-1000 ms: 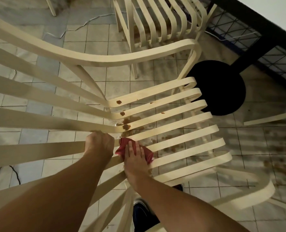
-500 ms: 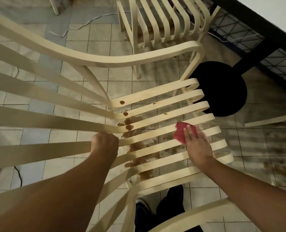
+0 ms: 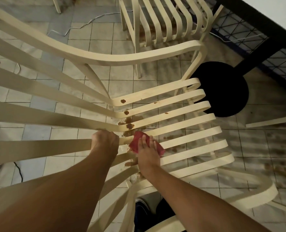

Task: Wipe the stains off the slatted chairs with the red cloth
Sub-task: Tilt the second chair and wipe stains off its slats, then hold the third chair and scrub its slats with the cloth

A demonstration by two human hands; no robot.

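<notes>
The left hand [image 3: 104, 141] is clamped around one slat of the slatted chair [image 3: 139, 60]. Its fingers curl under the slat, so only the knuckles and the back of the hand show. The right hand [image 3: 147, 153] lies flat with its fingers [image 3: 144, 141] straight and slightly apart, pressing the red cloth [image 3: 134, 142] onto the seat slats. Most of the cloth is hidden beneath that palm. Only a crumpled edge shows ahead of the fingertips and a corner to their right.

Just beyond the fingertips, wet brown stains [image 3: 130, 126] sit in the bend where the back slats meet the seat. Smaller blobs dot the two slats farther on. A brown smear lies beside the right wrist, and blotches mark the tiled floor [image 3: 97, 47] below.

The chair back is cut off at the left edge, and the right side of the view is blurred. A second chair [image 3: 135, 30] stands well beyond the hands, cropped at the top. Below the forearms, a dark shoe [image 3: 141, 213] shows partly between the slats.
</notes>
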